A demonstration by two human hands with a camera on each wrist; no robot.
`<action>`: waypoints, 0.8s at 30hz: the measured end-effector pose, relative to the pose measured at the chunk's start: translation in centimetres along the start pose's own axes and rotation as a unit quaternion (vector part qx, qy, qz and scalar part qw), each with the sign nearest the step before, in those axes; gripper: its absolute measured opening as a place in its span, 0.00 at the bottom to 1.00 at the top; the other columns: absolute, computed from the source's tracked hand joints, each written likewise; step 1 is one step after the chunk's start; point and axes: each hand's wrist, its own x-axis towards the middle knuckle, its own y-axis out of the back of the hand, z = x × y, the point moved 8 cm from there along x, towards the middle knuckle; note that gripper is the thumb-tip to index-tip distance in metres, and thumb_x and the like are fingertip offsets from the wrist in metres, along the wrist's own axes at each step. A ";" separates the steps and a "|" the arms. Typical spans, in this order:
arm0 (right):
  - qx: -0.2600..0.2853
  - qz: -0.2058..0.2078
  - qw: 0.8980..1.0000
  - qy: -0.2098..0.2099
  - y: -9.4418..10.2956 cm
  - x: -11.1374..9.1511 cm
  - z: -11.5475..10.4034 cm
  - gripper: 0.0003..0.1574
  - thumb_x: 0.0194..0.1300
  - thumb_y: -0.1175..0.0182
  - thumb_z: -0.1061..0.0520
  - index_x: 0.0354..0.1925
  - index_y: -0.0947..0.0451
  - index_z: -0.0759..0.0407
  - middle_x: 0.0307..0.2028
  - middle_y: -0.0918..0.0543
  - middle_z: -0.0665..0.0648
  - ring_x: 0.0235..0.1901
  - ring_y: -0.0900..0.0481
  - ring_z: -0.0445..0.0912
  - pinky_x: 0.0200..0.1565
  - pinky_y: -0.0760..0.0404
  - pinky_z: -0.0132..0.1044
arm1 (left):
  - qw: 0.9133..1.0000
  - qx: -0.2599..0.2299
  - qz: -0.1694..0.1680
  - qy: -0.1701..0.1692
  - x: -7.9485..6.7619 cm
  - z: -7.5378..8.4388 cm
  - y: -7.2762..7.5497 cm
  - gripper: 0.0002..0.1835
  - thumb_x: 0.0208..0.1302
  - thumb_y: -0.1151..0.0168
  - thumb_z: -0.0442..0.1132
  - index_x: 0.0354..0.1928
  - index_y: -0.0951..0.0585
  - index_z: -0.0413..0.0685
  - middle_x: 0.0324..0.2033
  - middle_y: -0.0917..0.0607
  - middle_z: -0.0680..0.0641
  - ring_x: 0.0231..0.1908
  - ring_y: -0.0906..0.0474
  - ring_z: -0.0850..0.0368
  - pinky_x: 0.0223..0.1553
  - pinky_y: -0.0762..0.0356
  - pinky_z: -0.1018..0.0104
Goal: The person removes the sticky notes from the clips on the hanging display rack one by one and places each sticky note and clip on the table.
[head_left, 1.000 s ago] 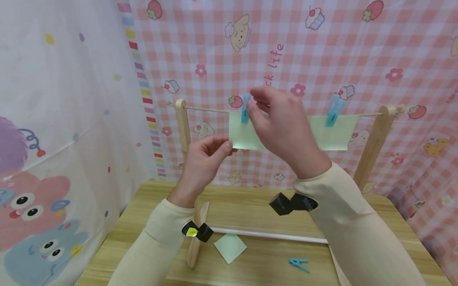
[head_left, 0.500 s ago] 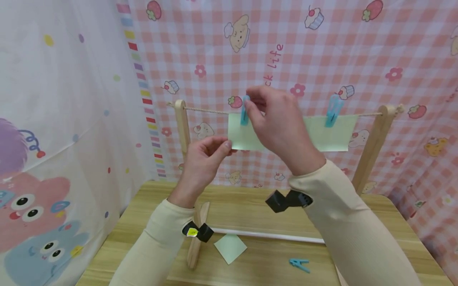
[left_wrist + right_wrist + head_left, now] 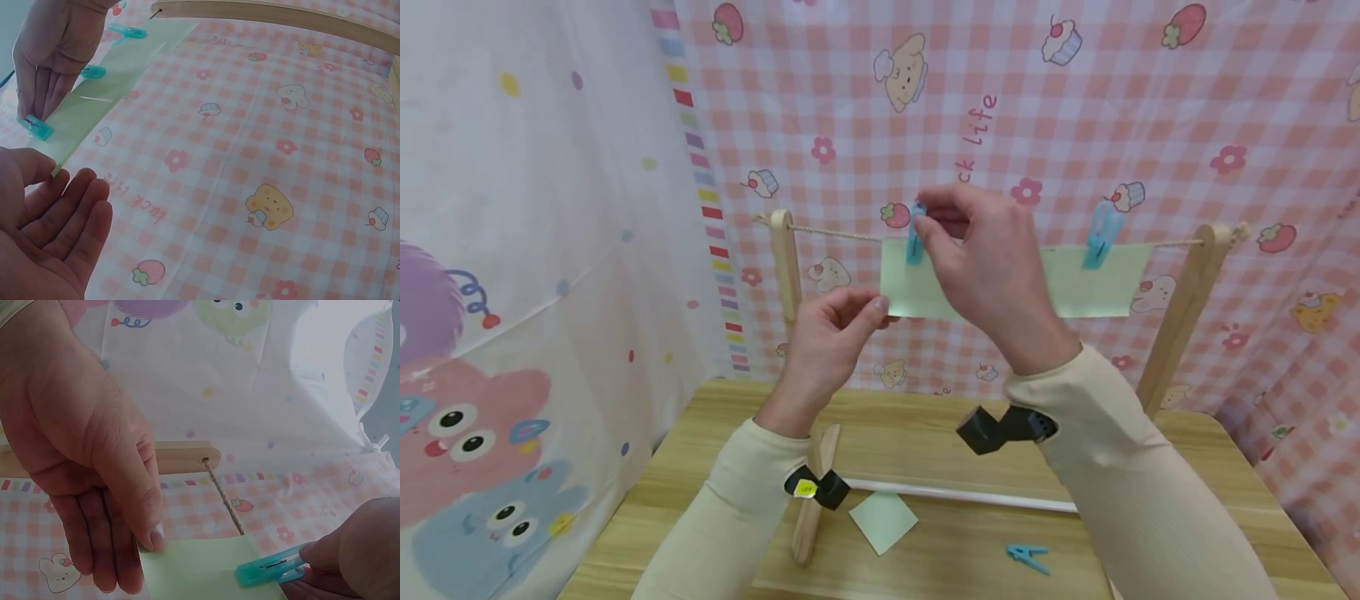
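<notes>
Pale green paper [image 3: 1093,287] hangs from the rope, held along its top by blue clothespins. My left hand [image 3: 827,342] pinches its lower left corner between thumb and fingers. At the upper left, my right hand [image 3: 988,258] grips the handles of a clothespin [image 3: 914,237] that sits over the paper's top edge. Another clothespin [image 3: 1099,236] clips the paper near the right end. In the left wrist view, a middle clothespin [image 3: 94,72] also shows; my right hand hides it in the head view. The right wrist view shows the gripped clothespin [image 3: 269,569] close up.
Wooden posts [image 3: 1183,317] hold the rope [image 3: 838,233] at both ends. On the wooden table [image 3: 955,550] lie a green paper square [image 3: 883,522] and a loose blue clothespin [image 3: 1027,557]. A white rod [image 3: 962,494] runs low between the stand's feet. Patterned cloth hangs behind.
My right fingers have shifted slightly left and closed further over the left clothespin's handles. My left hand stays at the paper's corner.
</notes>
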 end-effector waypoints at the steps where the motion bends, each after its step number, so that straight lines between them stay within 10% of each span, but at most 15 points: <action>1: 0.002 0.001 1.000 -0.001 0.0 0.0 0.0 0.17 0.77 0.35 0.60 0.60 0.14 0.65 0.55 0.08 0.62 0.55 0.09 0.52 0.61 0.12 0.46 | 1.000 0.003 0.001 0.001 0.0 0.0 0.0 0.11 0.79 0.36 0.35 0.52 0.13 0.32 0.44 0.08 0.37 0.43 0.11 0.55 0.53 0.13 0.66; 16: 0.030 0.057 0.997 0.052 0.3 -0.5 -0.5 0.12 0.74 0.31 0.63 0.52 0.10 0.66 0.48 0.06 0.61 0.47 0.07 0.50 0.55 0.10 0.43 | 1.000 0.011 0.014 0.000 -0.4 0.0 0.5 0.11 0.79 0.36 0.36 0.52 0.13 0.33 0.43 0.08 0.38 0.42 0.11 0.58 0.56 0.12 0.57; 24: 0.048 0.087 0.993 0.063 1.0 -0.7 -0.8 0.10 0.72 0.30 0.64 0.49 0.08 0.64 0.46 0.05 0.60 0.45 0.06 0.48 0.52 0.09 0.40 | 1.000 0.000 0.016 -0.005 -0.4 0.2 0.6 0.11 0.78 0.36 0.34 0.52 0.13 0.32 0.42 0.08 0.39 0.45 0.10 0.45 0.54 0.12 0.62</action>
